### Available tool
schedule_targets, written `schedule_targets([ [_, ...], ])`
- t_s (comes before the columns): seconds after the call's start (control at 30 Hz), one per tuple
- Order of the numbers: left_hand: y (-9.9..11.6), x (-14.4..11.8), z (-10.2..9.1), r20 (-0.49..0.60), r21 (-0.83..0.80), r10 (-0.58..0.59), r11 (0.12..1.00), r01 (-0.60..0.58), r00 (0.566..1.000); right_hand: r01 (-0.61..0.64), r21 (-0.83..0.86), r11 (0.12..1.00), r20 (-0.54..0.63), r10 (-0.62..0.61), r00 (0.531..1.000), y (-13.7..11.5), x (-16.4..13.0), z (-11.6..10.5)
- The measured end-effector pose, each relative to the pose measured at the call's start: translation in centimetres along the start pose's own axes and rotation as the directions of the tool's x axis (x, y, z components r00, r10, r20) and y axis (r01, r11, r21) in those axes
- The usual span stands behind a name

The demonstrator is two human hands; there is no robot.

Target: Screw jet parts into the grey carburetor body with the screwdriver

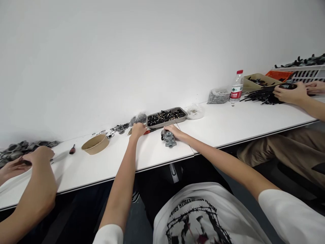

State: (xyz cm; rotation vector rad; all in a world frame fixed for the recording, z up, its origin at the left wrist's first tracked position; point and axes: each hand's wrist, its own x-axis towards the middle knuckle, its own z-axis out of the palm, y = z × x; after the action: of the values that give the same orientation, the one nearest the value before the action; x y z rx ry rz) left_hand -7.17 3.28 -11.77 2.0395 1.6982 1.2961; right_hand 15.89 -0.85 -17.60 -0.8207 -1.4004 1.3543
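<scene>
A grey metal carburetor (169,139) stands on the white table in front of me. My right hand (175,131) is closed on its upper far side, with the fingertips partly hidden. Beside a small pile of brass-coloured parts (130,131), my left hand (138,130) reaches down to the tabletop. Its fingers are turned away from view, so what they hold, if anything, is hidden. A red-handled tool (147,132) lies just right of that hand, close to it or touching it. Behind both hands sits a metal tray (166,124) of small black and brassy parts.
Bagged parts (138,118), a clear plastic bag (195,112), a cardboard bowl (95,144), a screwdriver (72,149) and black rings (102,131) line the table. A water bottle (236,86) stands right. Co-workers' hands (291,92) handle parts at both sides.
</scene>
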Motion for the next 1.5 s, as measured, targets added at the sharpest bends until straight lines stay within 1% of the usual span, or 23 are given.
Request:
schedule_targets([
  [0.13,-1.8,-0.9,1.2,0.141,0.121,0.033,0.991,-0.050,0.989,0.015,-0.009,1.000,-0.013,-0.015,1.000,-0.1,-0.1,0.0],
  [0.23,-2.6,-1.4,1.8,0.216,0.118,0.048,0.990,-0.075,0.975,0.006,-0.015,1.000,-0.001,-0.006,1.000,-0.2,-0.4,0.1],
  [0.3,-2.9,-1.4,2.0,0.257,0.070,0.051,0.995,-0.071,0.965,-0.001,-0.019,1.000,0.013,0.002,1.000,-0.2,-0.5,0.1],
  [0.37,-3.1,-1.2,1.9,0.302,-0.010,0.043,0.999,-0.042,0.952,-0.005,-0.026,1.000,0.028,0.005,1.000,-0.3,-0.5,0.1],
  [0.43,-3.2,-1.0,1.4,0.333,-0.118,0.030,0.993,0.011,0.942,-0.005,-0.031,0.999,0.045,0.007,0.999,-0.3,-0.6,0.1],
  [0.5,-3.3,-0.8,0.6,0.329,-0.254,0.015,0.965,0.073,0.944,-0.007,-0.034,0.999,0.057,0.008,0.998,-0.2,-0.6,0.0],
  [0.57,-3.6,-0.6,-0.4,0.281,-0.416,-0.003,0.901,0.125,0.960,-0.008,-0.030,1.000,0.066,0.010,0.998,-0.2,-0.6,0.0],
  [0.6,-3.7,-0.5,-0.8,0.240,-0.503,-0.019,0.852,0.141,0.971,-0.008,-0.026,1.000,0.070,0.010,0.998,-0.1,-0.6,0.0],
  [0.67,-4.2,-0.2,-1.6,0.131,-0.669,-0.075,0.729,0.144,0.989,-0.009,-0.017,1.000,0.078,0.010,0.997,0.0,-0.6,0.0],
  [0.73,-4.7,0.0,-2.1,0.016,-0.801,-0.166,0.588,0.112,0.986,-0.008,-0.012,1.000,0.082,0.009,0.997,0.0,-0.5,-0.1],
  [0.83,-5.6,0.3,-2.6,-0.097,-0.920,-0.318,0.390,0.037,0.943,-0.007,-0.020,1.000,0.081,0.009,0.997,0.0,-0.5,-0.1],
  [0.93,-6.5,0.2,-3.1,-0.141,-0.971,-0.456,0.239,-0.032,0.879,-0.004,-0.049,0.999,0.077,0.008,0.997,0.1,-0.6,-0.1],
  [1.03,-7.0,0.0,-3.5,-0.141,-0.986,-0.558,0.150,-0.068,0.818,0.027,-0.121,0.992,0.054,-0.021,0.998,0.2,-0.8,-0.1],
  [1.13,-7.2,-0.1,-3.8,-0.128,-0.991,-0.619,0.107,-0.079,0.775,0.076,-0.193,0.978,0.038,-0.070,0.997,-0.2,-0.8,-0.2],
  [1.2,-7.2,-0.1,-3.9,-0.115,-0.993,-0.646,0.089,-0.076,0.755,0.118,-0.361,0.925,0.011,-0.122,0.992,-1.1,-0.4,-0.8],
  [1.27,-7.1,-0.1,-3.9,-0.098,-0.995,-0.663,0.071,-0.068,0.742,0.124,-0.568,0.813,-0.026,-0.169,0.985,-2.6,0.1,-2.0],
  [1.3,-7.0,-0.2,-3.9,-0.091,-0.996,-0.669,0.062,-0.066,0.738,0.108,-0.647,0.755,-0.050,-0.183,0.982,-3.6,0.4,-2.9],
  [1.4,-6.9,-0.3,-4.0,-0.072,-0.997,-0.681,0.036,-0.065,0.728,0.028,-0.760,0.649,-0.141,-0.208,0.968,-6.5,1.5,-6.7],
  [1.5,-6.9,-0.5,-4.0,-0.055,-0.998,-0.693,0.013,-0.064,0.719,-0.104,-0.846,0.523,-0.260,-0.234,0.937,-8.5,2.5,-11.4],
])
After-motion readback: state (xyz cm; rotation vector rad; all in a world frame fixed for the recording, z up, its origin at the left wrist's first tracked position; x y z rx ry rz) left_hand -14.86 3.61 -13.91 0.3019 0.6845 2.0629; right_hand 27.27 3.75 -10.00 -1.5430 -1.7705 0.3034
